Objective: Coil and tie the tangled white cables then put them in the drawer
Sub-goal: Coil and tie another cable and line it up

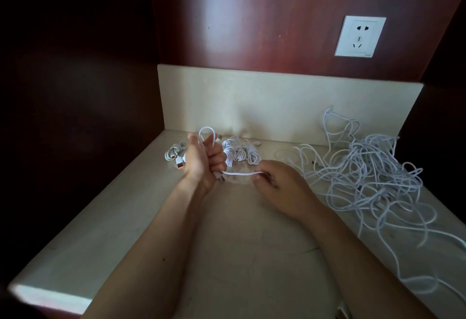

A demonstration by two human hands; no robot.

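Observation:
My left hand (204,159) grips a white cable (240,174), fingers curled round it; a loop of it sticks up above the fingers and a plug end shows below the fist. A short stretch of the same cable runs right to my right hand (274,182), which pinches it between thumb and fingers. A big tangle of white cables (373,177) lies on the counter to the right. Behind my hands lie coiled white bundles (239,153), and one more small coil (174,154) with an orange-tipped plug at the left. No drawer is in view.
The pale counter (227,243) sits in a dark wooden niche with a low cream backsplash (277,101). A white wall socket (360,36) is on the red-brown panel at upper right. The counter's front edge is at lower left.

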